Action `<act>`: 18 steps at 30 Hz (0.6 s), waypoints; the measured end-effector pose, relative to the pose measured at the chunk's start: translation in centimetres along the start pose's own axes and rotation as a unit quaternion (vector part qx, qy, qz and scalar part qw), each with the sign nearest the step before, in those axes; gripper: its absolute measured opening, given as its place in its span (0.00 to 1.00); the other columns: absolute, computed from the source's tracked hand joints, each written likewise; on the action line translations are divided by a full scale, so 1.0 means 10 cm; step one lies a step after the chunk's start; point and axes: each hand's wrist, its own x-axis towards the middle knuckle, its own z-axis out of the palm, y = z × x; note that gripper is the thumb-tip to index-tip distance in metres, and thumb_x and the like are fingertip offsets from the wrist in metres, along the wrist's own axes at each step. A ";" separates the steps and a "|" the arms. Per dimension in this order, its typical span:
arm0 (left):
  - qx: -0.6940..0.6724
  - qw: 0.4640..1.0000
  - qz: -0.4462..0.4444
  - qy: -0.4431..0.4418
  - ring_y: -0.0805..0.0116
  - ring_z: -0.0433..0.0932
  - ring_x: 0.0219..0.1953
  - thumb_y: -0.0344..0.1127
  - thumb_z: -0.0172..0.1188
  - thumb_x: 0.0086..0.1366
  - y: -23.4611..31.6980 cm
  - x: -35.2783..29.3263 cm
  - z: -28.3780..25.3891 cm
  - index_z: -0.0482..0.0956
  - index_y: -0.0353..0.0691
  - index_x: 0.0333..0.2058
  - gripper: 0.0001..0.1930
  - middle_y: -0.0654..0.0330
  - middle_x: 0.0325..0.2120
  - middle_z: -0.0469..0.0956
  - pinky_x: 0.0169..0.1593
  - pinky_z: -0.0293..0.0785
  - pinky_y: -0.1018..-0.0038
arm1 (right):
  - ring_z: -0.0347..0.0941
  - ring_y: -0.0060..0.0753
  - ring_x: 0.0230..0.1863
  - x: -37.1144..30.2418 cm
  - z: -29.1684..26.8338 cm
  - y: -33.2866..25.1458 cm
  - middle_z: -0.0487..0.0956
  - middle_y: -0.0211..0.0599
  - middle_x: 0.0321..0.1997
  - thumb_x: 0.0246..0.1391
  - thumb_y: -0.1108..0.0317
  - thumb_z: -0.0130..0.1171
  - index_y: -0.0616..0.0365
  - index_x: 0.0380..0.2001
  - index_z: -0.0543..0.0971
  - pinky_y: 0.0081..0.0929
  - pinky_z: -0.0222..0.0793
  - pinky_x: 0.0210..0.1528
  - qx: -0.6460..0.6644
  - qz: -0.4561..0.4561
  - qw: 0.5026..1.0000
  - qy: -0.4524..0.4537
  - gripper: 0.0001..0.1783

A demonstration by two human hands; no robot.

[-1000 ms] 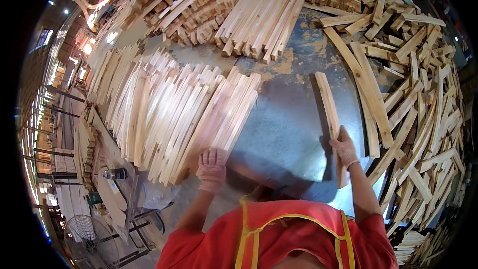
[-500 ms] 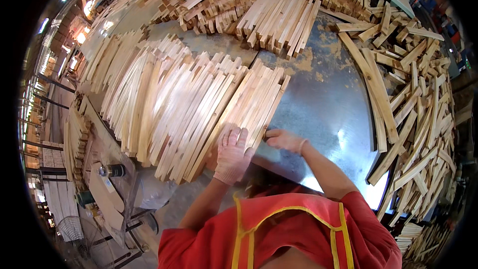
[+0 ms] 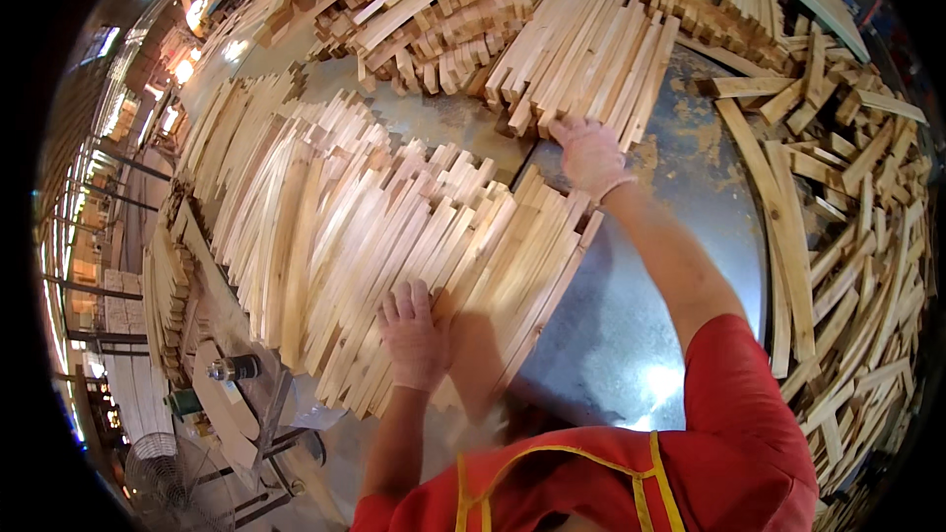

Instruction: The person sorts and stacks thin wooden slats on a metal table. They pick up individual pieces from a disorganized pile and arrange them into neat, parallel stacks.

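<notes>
Rows of pale wooden strips (image 3: pixel 370 202) lie side by side on a metal table. My left hand (image 3: pixel 414 335), in a light knit glove, rests flat on the near part of these strips with its fingers stretched out. My right hand (image 3: pixel 591 153), gloved too, reaches forward to a second bundle of wooden strips (image 3: pixel 591 49) farther back. Its fingers are spread against the near ends of that bundle, and they close round nothing that I can see. Below the right hand lies the right edge of the near row, its strips uneven at the far ends.
The metal table (image 3: pixel 680 276) shows bare on the right, with sawdust patches farther back. Along the right lies a jumbled heap of wood offcuts (image 3: pixel 867 266). More stacked wood (image 3: pixel 434 30) stands at the back. Lower left are a fan (image 3: pixel 158 468) and a dark cylinder (image 3: pixel 234 367).
My right hand has gone from the near right edge of the row forward to the far bundle. My left hand has shifted left across the strips. The view has shifted slightly.
</notes>
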 end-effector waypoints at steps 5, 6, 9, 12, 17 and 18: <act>0.008 0.998 -0.020 -0.051 0.37 0.62 0.69 0.47 0.74 0.56 0.14 0.05 0.01 0.63 0.42 0.69 0.45 0.47 0.67 0.65 0.70 0.56 0.38 | 0.72 0.43 0.65 0.45 0.18 0.45 0.78 0.35 0.59 0.55 0.67 0.60 0.47 0.50 0.84 0.42 0.71 0.63 -0.092 -0.173 0.980 0.041 0.18; 0.012 0.998 -0.026 -0.059 0.37 0.62 0.69 0.47 0.74 0.55 0.13 0.04 -0.03 0.63 0.42 0.69 0.45 0.47 0.67 0.66 0.70 0.56 0.38 | 0.72 0.43 0.65 0.52 0.20 0.44 0.78 0.35 0.60 0.54 0.68 0.60 0.46 0.49 0.85 0.42 0.71 0.63 -0.094 -0.195 0.976 0.028 0.18; -0.003 0.999 -0.022 -0.047 0.39 0.64 0.67 0.47 0.75 0.52 0.11 0.06 -0.03 0.65 0.42 0.67 0.45 0.49 0.65 0.67 0.70 0.57 0.40 | 0.71 0.42 0.67 0.65 0.14 0.64 0.79 0.35 0.61 0.53 0.68 0.61 0.46 0.48 0.86 0.41 0.69 0.65 -0.107 -0.255 0.961 -0.011 0.18; -0.026 0.999 -0.018 -0.010 0.45 0.65 0.65 0.47 0.75 0.50 0.13 0.12 -0.12 0.68 0.43 0.65 0.44 0.51 0.63 0.68 0.67 0.59 0.43 | 0.71 0.44 0.68 0.76 -0.30 0.59 0.80 0.38 0.61 0.49 0.69 0.65 0.48 0.50 0.86 0.42 0.66 0.70 -0.034 -0.249 0.966 -0.057 0.21; -0.006 0.998 -0.038 -0.051 0.45 0.64 0.66 0.51 0.73 0.53 0.06 0.04 -0.16 0.68 0.43 0.65 0.43 0.51 0.64 0.67 0.66 0.59 0.44 | 0.76 0.27 0.56 0.53 -2.07 -0.12 0.84 0.30 0.55 0.63 0.65 0.68 0.56 0.57 0.83 0.26 0.73 0.59 0.401 -0.124 0.899 0.125 0.20; -0.001 0.998 -0.040 -0.051 0.45 0.64 0.66 0.51 0.72 0.54 0.04 0.00 -0.16 0.68 0.43 0.66 0.42 0.51 0.64 0.67 0.66 0.59 0.44 | 0.76 0.28 0.56 0.46 -2.45 -0.12 0.84 0.31 0.55 0.64 0.63 0.67 0.58 0.58 0.83 0.26 0.73 0.60 0.441 -0.128 0.868 0.190 0.21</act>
